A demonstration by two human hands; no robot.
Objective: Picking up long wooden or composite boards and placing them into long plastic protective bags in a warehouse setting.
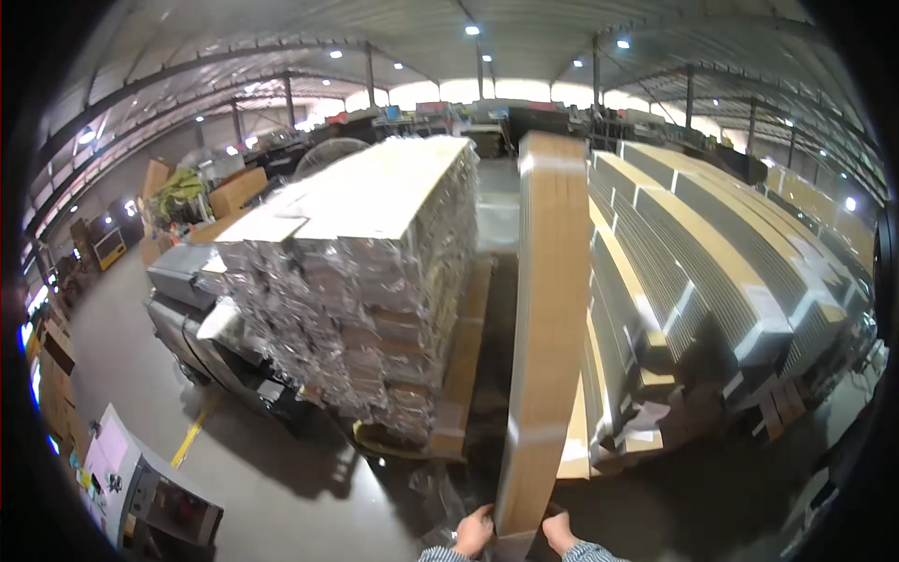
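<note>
A long bundle of flat cardboard [552, 300], brown on top with pale straps around it, stretches away from me up the middle of the view. At its near end, my left hand [475, 531] grips the left edge with fingers curled in against it. Opposite, my right hand [559, 531] is closed on the right edge. The fingertips of both hands are partly hidden by the bundle. Striped cuffs show at both wrists.
Left of the bundle stands a tall stack of plastic-wrapped boards [375, 290], beside a dark machine [183, 314]. More strapped cardboard bundles [693, 244] are piled on the right. A pale-topped stand [140, 482] is at lower left, near a yellow floor line [190, 438].
</note>
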